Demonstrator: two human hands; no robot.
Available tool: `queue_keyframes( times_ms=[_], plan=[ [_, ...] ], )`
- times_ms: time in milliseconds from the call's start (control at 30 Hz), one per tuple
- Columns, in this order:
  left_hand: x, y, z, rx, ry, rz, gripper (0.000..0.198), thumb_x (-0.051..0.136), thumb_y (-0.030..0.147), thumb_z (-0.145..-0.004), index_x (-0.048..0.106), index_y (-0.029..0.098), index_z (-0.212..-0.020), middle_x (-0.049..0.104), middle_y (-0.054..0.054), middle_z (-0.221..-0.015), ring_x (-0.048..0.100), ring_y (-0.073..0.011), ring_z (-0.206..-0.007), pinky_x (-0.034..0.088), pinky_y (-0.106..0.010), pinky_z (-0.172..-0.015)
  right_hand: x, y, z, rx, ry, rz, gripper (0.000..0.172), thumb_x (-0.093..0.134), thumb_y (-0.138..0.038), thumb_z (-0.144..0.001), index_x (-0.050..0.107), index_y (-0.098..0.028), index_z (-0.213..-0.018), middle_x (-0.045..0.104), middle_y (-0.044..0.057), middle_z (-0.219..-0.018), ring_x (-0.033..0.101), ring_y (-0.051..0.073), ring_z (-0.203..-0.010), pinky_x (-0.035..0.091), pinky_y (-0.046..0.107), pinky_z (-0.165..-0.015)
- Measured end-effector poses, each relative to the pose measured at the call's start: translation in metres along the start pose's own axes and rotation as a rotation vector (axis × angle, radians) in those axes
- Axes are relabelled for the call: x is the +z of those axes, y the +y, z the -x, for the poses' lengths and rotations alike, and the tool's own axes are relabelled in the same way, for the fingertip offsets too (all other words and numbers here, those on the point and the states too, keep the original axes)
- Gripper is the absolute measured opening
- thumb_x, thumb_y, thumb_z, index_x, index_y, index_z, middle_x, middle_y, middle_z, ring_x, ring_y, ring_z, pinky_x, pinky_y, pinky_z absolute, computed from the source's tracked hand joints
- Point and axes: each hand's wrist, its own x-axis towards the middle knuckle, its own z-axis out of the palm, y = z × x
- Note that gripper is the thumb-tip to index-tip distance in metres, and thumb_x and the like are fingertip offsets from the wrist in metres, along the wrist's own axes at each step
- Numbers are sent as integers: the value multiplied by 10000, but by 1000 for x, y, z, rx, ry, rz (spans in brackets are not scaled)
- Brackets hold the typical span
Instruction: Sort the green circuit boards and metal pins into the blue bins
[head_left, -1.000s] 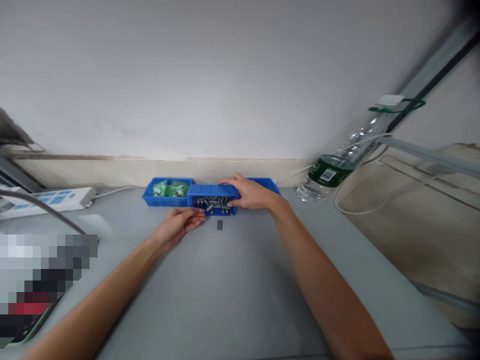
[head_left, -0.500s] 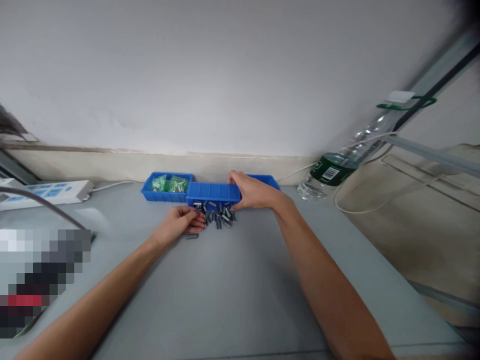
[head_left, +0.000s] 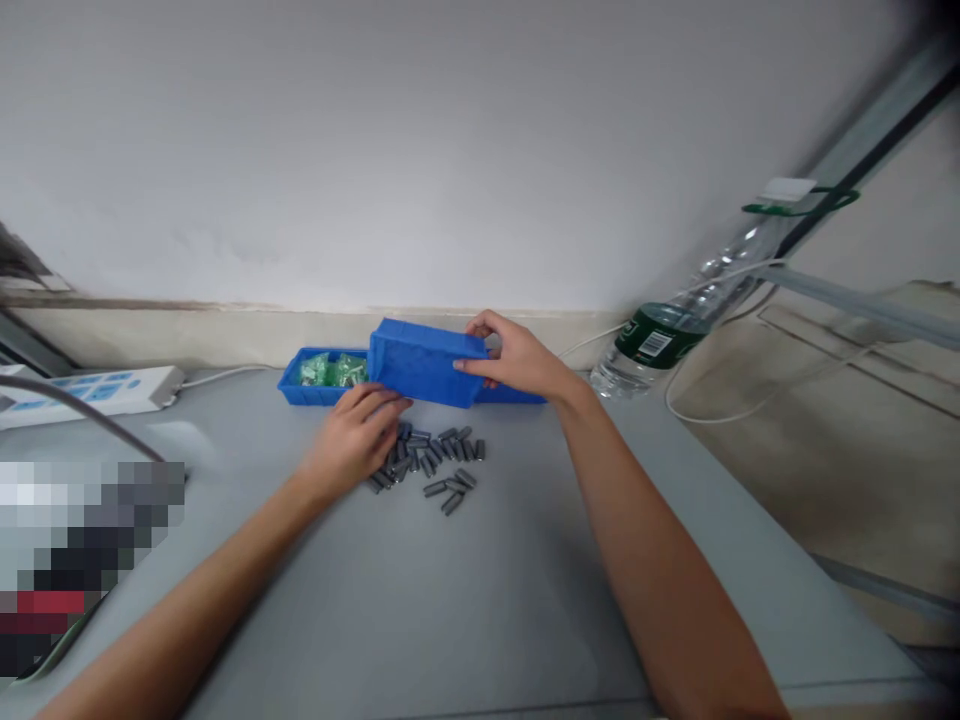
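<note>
My right hand grips one end of a blue plastic bin, thumb on its underside. The bin is raised and tipped over, its bottom facing me. Below it, a loose heap of short dark-grey metal cylinders lies on the table, a few set apart at the front. My left hand rests over the heap's left side, palm down, fingers stretched toward the bin's lower left corner. It covers some cylinders; whether its fingertips touch the bin I cannot tell.
A second blue bin with green packets stands behind on the left. Another blue bin is partly hidden behind my right hand. A power strip lies far left; a water bottle leans at the right by a metal frame.
The bin in my right hand has tipped further over and risen. More cylinders now lie spread on the table. My left hand has turned palm down over them.
</note>
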Motion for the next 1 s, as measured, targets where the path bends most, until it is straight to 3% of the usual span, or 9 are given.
queue_keyframes(
  times_ms=[100,200,333,500,600,700,867,933,1000],
  plan=[
    [4,-2,-13,221,-87,-292,327,490,89,-986,709,175,-1214,727,-139,-1087,645,-311,-1111,543,-457,-931,5,10,-6,128,76,-96,399,821,-385,-768,650,-200,-1077,657,96,-1193,562,94,-542,489,286,-476],
    [12,1,-31,172,-226,-389,344,490,40,-958,718,170,-1180,699,-143,-1100,672,-276,-965,556,-405,-846,11,21,-12,163,92,-157,370,832,-393,-777,735,-174,-1061,720,102,-1141,535,76,-518,484,266,-473],
    [18,-3,-51,49,-458,-320,455,527,6,-905,687,188,-1290,718,-115,-1143,708,-277,-1005,567,-357,-815,7,34,-13,176,138,-155,550,830,-440,-790,706,-194,-1266,724,124,-1209,654,131,-674,585,310,-638],
    [21,-11,-61,-111,-517,-263,442,479,85,-975,682,221,-1343,739,-114,-1225,727,-284,-1070,570,-351,-864,-21,43,5,99,146,344,377,796,-460,-819,748,-223,-1108,739,109,-1147,684,289,-1050,539,494,-984],
    [25,-12,-62,-139,-524,-253,416,469,147,-1010,686,243,-1351,755,-117,-1203,736,-295,-1064,578,-366,-866,-30,55,21,152,39,686,335,913,-415,-675,771,-236,-921,636,153,-1365,443,462,-1398,363,692,-1105],
    [30,-13,-62,-157,-502,-245,395,474,176,-1015,697,222,-1338,763,-136,-1172,741,-323,-1047,591,-416,-874,-34,77,36,177,90,751,245,898,-319,-693,719,-214,-824,458,131,-1583,274,487,-1510,242,770,-1131],
    [33,-10,-55,-156,-270,-58,357,537,238,-984,723,151,-1276,724,-177,-1260,693,-346,-1166,556,-515,-1029,-41,99,54,-54,99,330,358,842,-411,-741,542,-215,-731,644,141,-1346,594,332,-1282,435,530,-1106],
    [26,-4,-47,-175,-88,140,335,567,316,-977,746,172,-1221,719,-155,-1278,660,-328,-1227,535,-510,-1079,-43,91,60,-97,200,253,419,814,-513,-762,512,-225,-722,666,137,-1309,621,324,-1237,444,523,-1088],
    [15,4,-38,-339,38,418,380,571,442,-988,739,195,-1223,739,-131,-1236,686,-308,-1175,578,-484,-1025,-40,72,64,-126,326,212,449,824,-540,-752,502,-228,-726,672,141,-1303,625,323,-1235,448,516,-1081]
  ],
)
